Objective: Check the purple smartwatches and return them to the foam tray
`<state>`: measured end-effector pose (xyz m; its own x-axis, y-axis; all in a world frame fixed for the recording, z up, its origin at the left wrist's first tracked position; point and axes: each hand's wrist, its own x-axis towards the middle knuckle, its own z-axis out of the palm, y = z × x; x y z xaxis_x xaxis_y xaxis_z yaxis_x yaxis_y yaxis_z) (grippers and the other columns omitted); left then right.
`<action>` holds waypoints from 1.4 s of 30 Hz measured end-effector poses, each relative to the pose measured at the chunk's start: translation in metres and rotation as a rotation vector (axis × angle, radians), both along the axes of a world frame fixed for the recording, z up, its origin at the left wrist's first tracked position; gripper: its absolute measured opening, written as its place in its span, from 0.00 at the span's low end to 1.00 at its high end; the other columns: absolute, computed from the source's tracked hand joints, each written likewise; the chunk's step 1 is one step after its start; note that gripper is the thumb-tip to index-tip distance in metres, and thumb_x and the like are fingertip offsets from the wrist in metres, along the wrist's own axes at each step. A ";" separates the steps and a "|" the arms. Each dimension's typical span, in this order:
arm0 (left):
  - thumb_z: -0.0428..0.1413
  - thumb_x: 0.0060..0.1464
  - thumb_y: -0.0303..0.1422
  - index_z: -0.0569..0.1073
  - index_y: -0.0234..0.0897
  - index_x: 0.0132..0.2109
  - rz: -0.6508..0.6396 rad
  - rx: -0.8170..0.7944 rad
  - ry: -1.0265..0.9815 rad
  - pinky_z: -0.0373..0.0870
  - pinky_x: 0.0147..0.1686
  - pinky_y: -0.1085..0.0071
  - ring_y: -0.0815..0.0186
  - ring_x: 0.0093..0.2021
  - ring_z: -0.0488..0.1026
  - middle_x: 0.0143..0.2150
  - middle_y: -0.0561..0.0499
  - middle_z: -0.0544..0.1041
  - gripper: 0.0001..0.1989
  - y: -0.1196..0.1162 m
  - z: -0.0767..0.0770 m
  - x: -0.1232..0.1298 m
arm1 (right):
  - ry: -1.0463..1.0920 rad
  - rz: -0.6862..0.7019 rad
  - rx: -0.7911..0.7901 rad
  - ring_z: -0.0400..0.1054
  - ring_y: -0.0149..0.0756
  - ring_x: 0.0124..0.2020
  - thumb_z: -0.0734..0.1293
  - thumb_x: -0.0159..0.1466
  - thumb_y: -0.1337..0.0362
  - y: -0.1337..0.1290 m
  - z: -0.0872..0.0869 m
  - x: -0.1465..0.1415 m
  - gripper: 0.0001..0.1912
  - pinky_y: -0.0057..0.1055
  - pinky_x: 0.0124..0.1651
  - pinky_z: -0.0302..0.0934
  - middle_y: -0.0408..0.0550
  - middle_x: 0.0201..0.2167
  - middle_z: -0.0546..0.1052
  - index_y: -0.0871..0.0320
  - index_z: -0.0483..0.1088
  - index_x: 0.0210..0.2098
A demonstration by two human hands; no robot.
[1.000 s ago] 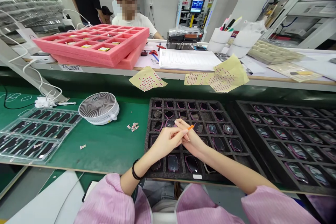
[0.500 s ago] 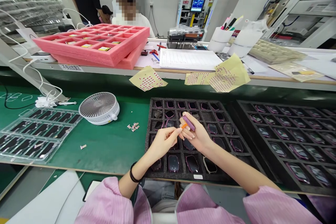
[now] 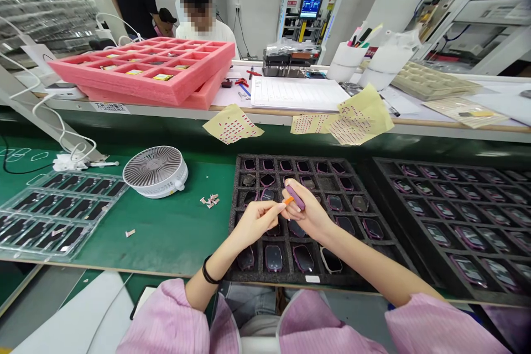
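Note:
Above the black foam tray [image 3: 258, 232], my two hands meet. My right hand [image 3: 313, 214] is closed around a purple watch case [image 3: 296, 198], seen mostly edge-on. Between the thumb and fingers of my left hand [image 3: 260, 220] is a thin orange strip [image 3: 289, 200], pinched at one end. Its other end reaches the purple case; whether it goes under the case's edge cannot be made out. Purple-framed watches [image 3: 303, 258] with dark faces lie in the tray's compartments below, some hidden by my hands.
To the right stands a second black foam tray [image 3: 431, 254] of watches. A white fan [image 3: 156, 171], small scattered strips [image 3: 211, 201] and a clear plastic tray [image 3: 78, 243] of black parts are on the left. Pink foam trays [image 3: 182, 86] sit on the shelf, with co-workers beyond.
The purple case has tilted slightly and shifted a little lower within my right hand. My left hand stays pinched on the orange strip. The whole view has shifted slightly.

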<state>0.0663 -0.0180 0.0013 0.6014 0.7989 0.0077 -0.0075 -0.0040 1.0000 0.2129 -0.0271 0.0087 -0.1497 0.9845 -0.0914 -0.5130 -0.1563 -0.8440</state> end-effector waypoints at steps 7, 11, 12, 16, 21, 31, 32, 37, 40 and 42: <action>0.53 0.54 0.54 0.71 0.32 0.29 0.004 -0.048 -0.112 0.44 0.16 0.77 0.78 0.14 0.48 0.13 0.62 0.56 0.26 -0.002 -0.005 0.005 | 0.125 0.055 -0.066 0.36 0.19 0.10 0.73 0.54 0.54 0.000 0.001 -0.003 0.21 0.20 0.14 0.36 0.29 0.09 0.55 0.55 0.57 0.24; 0.54 0.51 0.56 0.68 0.34 0.26 0.058 -0.053 -0.115 0.47 0.17 0.77 0.78 0.15 0.50 0.14 0.61 0.58 0.27 0.001 -0.006 0.010 | 0.068 -0.021 -0.044 0.38 0.19 0.10 0.71 0.57 0.52 -0.001 -0.001 -0.004 0.18 0.20 0.13 0.35 0.30 0.10 0.58 0.55 0.60 0.27; 0.55 0.50 0.56 0.68 0.34 0.26 0.082 -0.054 -0.125 0.49 0.17 0.77 0.77 0.16 0.52 0.16 0.60 0.60 0.27 0.001 -0.007 0.012 | 0.037 -0.043 -0.030 0.40 0.19 0.10 0.71 0.57 0.53 -0.002 -0.002 -0.005 0.17 0.20 0.13 0.36 0.30 0.11 0.60 0.55 0.61 0.29; 0.56 0.50 0.54 0.67 0.34 0.27 0.156 -0.025 -0.110 0.54 0.21 0.76 0.76 0.19 0.56 0.21 0.57 0.65 0.25 0.002 -0.010 0.018 | -0.156 -0.074 0.067 0.49 0.22 0.12 0.69 0.60 0.52 -0.005 -0.012 -0.009 0.15 0.20 0.16 0.43 0.33 0.15 0.65 0.53 0.62 0.35; 0.51 0.55 0.50 0.64 0.36 0.25 0.283 0.065 0.075 0.49 0.21 0.75 0.75 0.19 0.51 0.19 0.59 0.57 0.22 0.014 -0.015 -0.014 | -0.589 -0.264 0.176 0.54 0.25 0.15 0.64 0.62 0.47 0.024 -0.037 0.047 0.17 0.24 0.18 0.47 0.35 0.21 0.65 0.52 0.60 0.37; 0.48 0.61 0.37 0.63 0.39 0.25 0.522 0.291 1.031 0.51 0.27 0.72 0.63 0.26 0.68 0.23 0.50 0.70 0.16 0.051 -0.050 -0.106 | -1.438 -0.434 0.324 0.63 0.39 0.25 0.62 0.57 0.38 0.071 -0.084 0.182 0.26 0.37 0.33 0.58 0.48 0.22 0.71 0.56 0.68 0.25; 0.48 0.61 0.38 0.64 0.39 0.27 0.527 0.281 1.060 0.52 0.27 0.72 0.61 0.28 0.70 0.25 0.48 0.72 0.15 0.050 -0.051 -0.106 | -1.464 -0.428 0.341 0.65 0.42 0.28 0.62 0.57 0.39 0.070 -0.086 0.181 0.25 0.39 0.36 0.59 0.50 0.24 0.72 0.56 0.69 0.24; 0.46 0.63 0.41 0.66 0.39 0.35 0.569 0.291 0.956 0.56 0.30 0.72 0.58 0.32 0.74 0.32 0.47 0.77 0.12 0.043 -0.043 -0.094 | -1.596 -0.405 0.391 0.64 0.53 0.43 0.64 0.60 0.43 0.071 -0.089 0.162 0.22 0.48 0.46 0.57 0.57 0.35 0.71 0.56 0.72 0.28; 0.44 0.63 0.39 0.67 0.39 0.35 0.479 0.349 0.783 0.57 0.30 0.72 0.62 0.29 0.71 0.30 0.50 0.75 0.13 0.037 -0.036 -0.080 | -1.552 -0.313 0.359 0.65 0.52 0.40 0.68 0.56 0.42 0.077 -0.089 0.149 0.22 0.47 0.44 0.58 0.54 0.30 0.70 0.56 0.70 0.24; 0.44 0.62 0.40 0.67 0.38 0.34 0.393 0.364 0.663 0.57 0.29 0.73 0.65 0.26 0.68 0.26 0.53 0.72 0.14 0.033 -0.034 -0.071 | -1.478 -0.291 0.348 0.66 0.47 0.35 0.69 0.54 0.42 0.079 -0.087 0.141 0.23 0.44 0.42 0.60 0.51 0.26 0.70 0.55 0.66 0.23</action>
